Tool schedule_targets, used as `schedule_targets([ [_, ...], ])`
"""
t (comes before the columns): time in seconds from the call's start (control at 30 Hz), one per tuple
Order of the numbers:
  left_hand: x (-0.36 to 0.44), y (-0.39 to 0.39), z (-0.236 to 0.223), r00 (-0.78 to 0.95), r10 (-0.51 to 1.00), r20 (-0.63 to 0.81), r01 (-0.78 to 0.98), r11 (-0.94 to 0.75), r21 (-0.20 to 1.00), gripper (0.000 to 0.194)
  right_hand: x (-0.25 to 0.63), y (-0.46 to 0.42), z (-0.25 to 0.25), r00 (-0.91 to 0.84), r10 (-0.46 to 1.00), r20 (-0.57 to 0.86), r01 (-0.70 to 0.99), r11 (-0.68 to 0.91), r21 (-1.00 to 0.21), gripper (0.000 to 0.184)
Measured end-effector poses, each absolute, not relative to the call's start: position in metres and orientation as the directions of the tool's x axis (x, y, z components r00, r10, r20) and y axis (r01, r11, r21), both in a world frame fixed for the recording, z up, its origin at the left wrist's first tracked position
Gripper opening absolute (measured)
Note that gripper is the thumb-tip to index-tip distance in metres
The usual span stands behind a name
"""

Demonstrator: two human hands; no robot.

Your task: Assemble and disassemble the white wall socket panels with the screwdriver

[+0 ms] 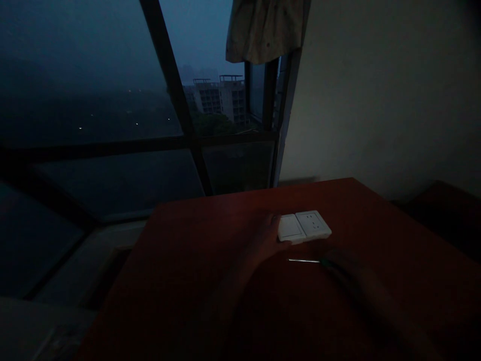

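Note:
A white wall plate with a switch and a socket (304, 226) lies flat on a dark red table (210, 260). My left hand (267, 235) rests at the plate's left edge, fingers and thumb around that edge. My right hand (343, 263) is closed on the dark handle of a screwdriver (303, 260), whose thin metal shaft points left, just in front of the plate. The room is very dark, so the fingers are hard to make out.
Behind the table is a large window with dark frames (180, 115), showing buildings at dusk. A curtain (263, 30) hangs at the top. A pale wall (383, 95) stands to the right. A low ledge (97, 250) lies left of the table.

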State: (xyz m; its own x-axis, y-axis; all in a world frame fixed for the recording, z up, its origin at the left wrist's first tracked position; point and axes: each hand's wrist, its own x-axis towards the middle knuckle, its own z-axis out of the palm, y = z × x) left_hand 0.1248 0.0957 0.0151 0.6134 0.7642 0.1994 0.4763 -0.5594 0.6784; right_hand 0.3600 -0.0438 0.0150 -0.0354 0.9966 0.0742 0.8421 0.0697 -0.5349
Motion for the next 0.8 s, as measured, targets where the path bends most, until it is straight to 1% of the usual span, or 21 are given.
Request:
schedule_targets([
  [0.1,0.125,0.097,0.014,0.606,0.768,0.206,0.479,-0.560,0.676,0.077,0.363,-0.037,0.008,-0.024,0.994,0.111,0.870,0.075,-0.488,0.033],
  [0.17,0.126,0.098,0.014,0.605,0.769,0.206,0.480,-0.559,0.676,0.078,0.364,-0.031,0.004,-0.051,0.987,0.153,0.898,0.113,-0.425,0.032],
  [0.27,0.126,0.097,0.014,0.604,0.771,0.202,0.478,-0.554,0.682,0.082,0.362,-0.022,0.003,-0.160,0.956,0.248,0.927,0.232,-0.296,0.029],
  [0.37,0.122,0.095,0.017,0.590,0.775,0.225,0.465,-0.555,0.690,0.085,0.356,-0.014,0.005,-0.272,0.906,0.324,0.931,0.332,-0.148,0.031],
  [0.43,0.115,0.093,0.020,0.560,0.788,0.258,0.458,-0.553,0.696,0.079,0.351,-0.010,0.005,-0.309,0.893,0.328,0.938,0.344,-0.054,0.033],
  [0.5,0.104,0.092,0.022,0.517,0.806,0.287,0.465,-0.546,0.697,0.069,0.349,-0.007,0.003,-0.314,0.892,0.325,0.945,0.326,0.018,0.034],
  [0.57,0.090,0.091,0.022,0.462,0.832,0.307,0.497,-0.529,0.688,0.057,0.348,-0.005,-0.002,-0.300,0.892,0.338,0.953,0.299,0.055,0.033],
  [0.67,0.063,0.088,0.018,0.367,0.874,0.319,0.568,-0.482,0.667,0.042,0.350,-0.004,-0.011,-0.273,0.890,0.366,0.961,0.269,0.064,0.033],
  [0.8,0.023,0.076,0.012,0.314,0.900,0.303,0.607,-0.435,0.665,0.032,0.353,-0.004,-0.019,-0.268,0.877,0.399,0.960,0.276,0.041,0.031],
])
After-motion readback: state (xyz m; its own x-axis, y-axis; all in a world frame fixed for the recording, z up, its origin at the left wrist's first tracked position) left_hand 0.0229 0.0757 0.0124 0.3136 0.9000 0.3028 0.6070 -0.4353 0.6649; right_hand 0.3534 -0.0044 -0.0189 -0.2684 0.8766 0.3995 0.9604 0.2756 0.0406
